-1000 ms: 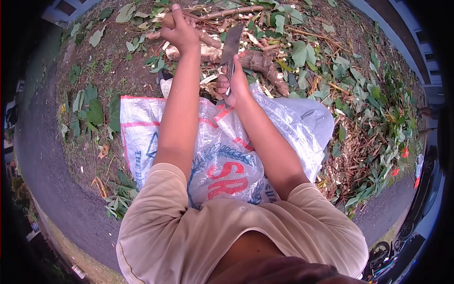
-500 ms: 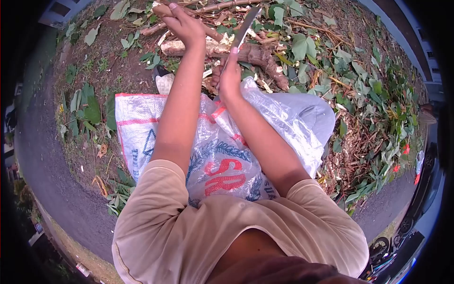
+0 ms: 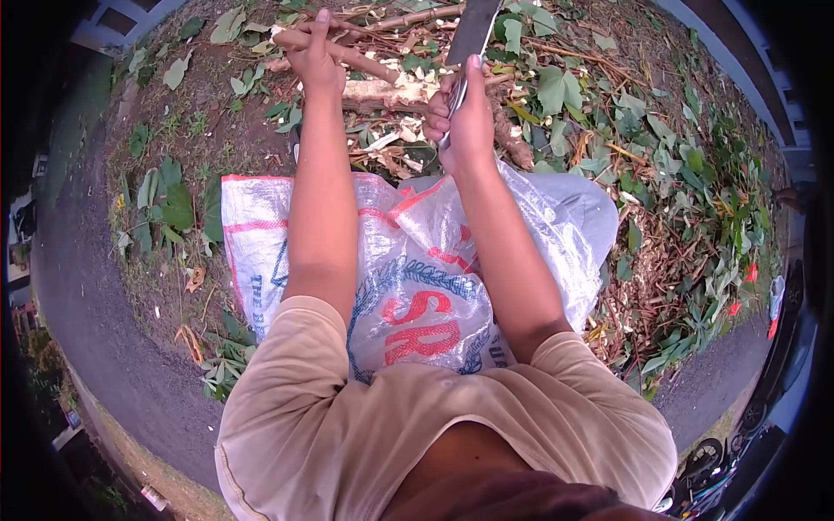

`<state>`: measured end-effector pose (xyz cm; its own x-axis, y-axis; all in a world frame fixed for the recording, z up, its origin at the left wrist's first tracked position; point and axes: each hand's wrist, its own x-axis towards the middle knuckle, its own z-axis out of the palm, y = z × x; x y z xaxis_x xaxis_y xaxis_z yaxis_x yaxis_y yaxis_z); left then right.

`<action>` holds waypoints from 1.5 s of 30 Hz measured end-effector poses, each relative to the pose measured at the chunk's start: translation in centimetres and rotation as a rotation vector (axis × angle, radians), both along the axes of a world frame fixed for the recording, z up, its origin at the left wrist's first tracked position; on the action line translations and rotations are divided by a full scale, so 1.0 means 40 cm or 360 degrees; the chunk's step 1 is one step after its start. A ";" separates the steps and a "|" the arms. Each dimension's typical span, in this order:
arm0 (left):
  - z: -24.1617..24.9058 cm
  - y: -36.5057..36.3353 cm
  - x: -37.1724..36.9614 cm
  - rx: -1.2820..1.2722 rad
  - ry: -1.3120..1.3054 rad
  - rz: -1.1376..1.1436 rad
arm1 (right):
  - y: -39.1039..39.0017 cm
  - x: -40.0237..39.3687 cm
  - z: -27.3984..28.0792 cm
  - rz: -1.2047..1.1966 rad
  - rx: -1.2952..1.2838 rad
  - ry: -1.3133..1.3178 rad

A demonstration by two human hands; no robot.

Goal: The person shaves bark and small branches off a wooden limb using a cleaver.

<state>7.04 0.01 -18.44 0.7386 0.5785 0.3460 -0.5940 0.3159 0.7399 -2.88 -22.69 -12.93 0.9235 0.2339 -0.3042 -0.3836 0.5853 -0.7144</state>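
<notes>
My left hand (image 3: 318, 68) is closed around a cut branch (image 3: 367, 64), its thumb stretched along the top. The pale cut end of the branch pokes out to the left, and its other end reaches right, over a thick log (image 3: 382, 97) lying on the ground. In my right hand (image 3: 462, 117) is the handle of a machete (image 3: 473, 33), fingers wrapped round it. Its broad dark blade points up and away, right of the branch and apart from it. Pale wood chips (image 3: 395, 139) lie around the log.
A white woven sack (image 3: 261, 213) with red and blue print covers my lap. Green leaves (image 3: 556, 87) and twigs litter the ground ahead and right. Shredded brown bits (image 3: 638, 286) lie at the right. Paved ground (image 3: 78, 260) runs along the left.
My right hand has moved right, and the machete blade has turned to show its broad face. My left hand has shifted slightly left and down with the branch.
</notes>
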 end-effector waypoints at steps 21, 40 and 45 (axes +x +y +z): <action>0.030 -0.043 -0.038 -0.0612 0.0091 0.0086 | 0.015 -0.016 -0.057 -0.0011 0.0184 0.0254; 0.006 -0.127 -0.032 -0.0557 0.0321 0.0266 | 0.087 -0.046 -0.218 0.0151 -0.0114 0.0585; -0.005 -0.146 -0.026 -0.0137 0.0125 0.0011 | 0.008 -0.028 -0.033 0.0132 0.0195 0.0312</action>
